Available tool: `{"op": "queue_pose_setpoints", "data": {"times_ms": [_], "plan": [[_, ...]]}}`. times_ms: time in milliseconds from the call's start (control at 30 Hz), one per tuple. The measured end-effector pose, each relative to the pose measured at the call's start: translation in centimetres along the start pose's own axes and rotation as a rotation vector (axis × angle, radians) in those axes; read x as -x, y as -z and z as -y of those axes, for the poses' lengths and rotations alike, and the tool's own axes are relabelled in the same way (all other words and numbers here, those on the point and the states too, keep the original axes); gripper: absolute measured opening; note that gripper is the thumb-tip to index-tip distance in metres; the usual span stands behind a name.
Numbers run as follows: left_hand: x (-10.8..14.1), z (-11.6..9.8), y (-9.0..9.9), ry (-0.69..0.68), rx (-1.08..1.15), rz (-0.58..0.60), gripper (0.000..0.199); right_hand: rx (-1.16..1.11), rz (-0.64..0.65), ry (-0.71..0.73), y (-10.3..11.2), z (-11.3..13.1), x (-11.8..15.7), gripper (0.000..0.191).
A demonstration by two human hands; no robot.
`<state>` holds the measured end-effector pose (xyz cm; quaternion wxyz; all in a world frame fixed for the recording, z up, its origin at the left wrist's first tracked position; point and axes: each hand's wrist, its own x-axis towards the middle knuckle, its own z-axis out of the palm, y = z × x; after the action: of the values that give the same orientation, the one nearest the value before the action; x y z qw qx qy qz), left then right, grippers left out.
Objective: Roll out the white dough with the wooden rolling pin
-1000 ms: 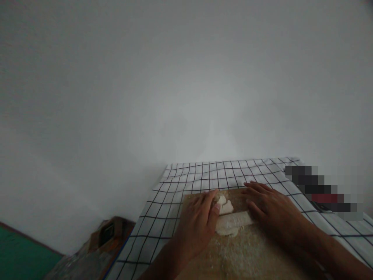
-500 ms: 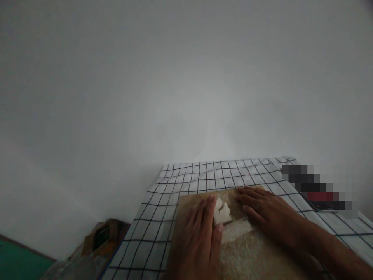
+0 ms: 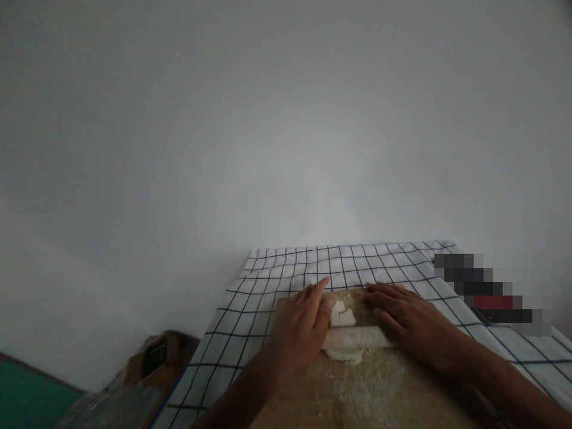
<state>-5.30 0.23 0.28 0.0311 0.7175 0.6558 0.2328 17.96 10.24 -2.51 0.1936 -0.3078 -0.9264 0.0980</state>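
A pale, flour-dusted rolling pin [image 3: 357, 338] lies crosswise on a wooden board [image 3: 330, 399]. White dough [image 3: 343, 316] shows beyond the pin, and more sticks out on its near side. My left hand [image 3: 301, 325] rests over the pin's left end, fingers stretched forward and the index finger pointing past the board's far edge. Over the right end lies my right hand [image 3: 409, 319], palm down with its fingers extended. Both ends of the pin are hidden beneath my hands. Neither hand is wrapped round it as far as I can see.
Under the board is a white cloth with dark grid lines [image 3: 232, 322] covering the table. A pixelated dark and red item [image 3: 491, 298] sits at the right edge. A cardboard box [image 3: 156, 357] stands below left. The grey wall [image 3: 286, 131] rises behind.
My left hand has moved forward and turned inward. The pin now lies more level across the dough, and dough shows on its near side. The right hand has barely moved.
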Motion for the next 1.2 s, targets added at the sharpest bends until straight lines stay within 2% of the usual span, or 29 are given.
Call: {"op": "queue_pose_setpoints", "data": {"times_ms": [133, 233, 400, 533, 667, 800, 900, 1033, 1133, 1200], "plan": [[3.3, -0.9, -1.0, -0.051, -0.085, -0.063, 0.049, 0.031, 0.0, 0.027, 0.5, 0.6, -0.1, 0.037], [5.6, -1.6, -1.9, -0.095, -0.183, -0.086, 0.057, 0.044, -0.006, 0.021, 0.8, 1.0, 0.0, 0.035], [7.2, -2.2, -2.4, -0.071, -0.253, -0.082, 0.065, 0.05, -0.018, 0.021, 0.8, 1.2, 0.2, 0.035], [5.7, -1.7, -2.0, -0.07, -0.117, -0.06, 0.061, 0.027, -0.042, 0.018, 0.4, 1.0, 0.1, 0.035], [2.4, -0.8, -1.0, 0.009, -0.008, -0.066, 0.048, -0.011, -0.061, 0.007, 0.0, 0.5, 0.0, 0.035], [-0.6, 0.0, -0.2, -0.003, 0.032, -0.072, 0.046, -0.039, -0.05, -0.002, -0.3, 0.1, -0.2, 0.037], [-1.0, 0.1, -0.2, -0.007, 0.038, -0.081, 0.044, -0.037, -0.04, -0.004, -0.2, 0.0, -0.3, 0.037], [1.7, -0.5, -1.1, -0.007, -0.005, -0.081, 0.045, -0.018, -0.035, 0.013, 0.3, 0.5, -0.2, 0.034], [4.9, -1.1, -1.9, -0.093, -0.102, -0.125, 0.05, -0.004, -0.038, 0.011, 0.8, 0.9, 0.0, 0.032], [6.5, -1.5, -2.2, -0.161, -0.163, -0.112, 0.057, 0.012, -0.047, -0.004, 1.0, 1.1, 0.0, 0.033]]}}
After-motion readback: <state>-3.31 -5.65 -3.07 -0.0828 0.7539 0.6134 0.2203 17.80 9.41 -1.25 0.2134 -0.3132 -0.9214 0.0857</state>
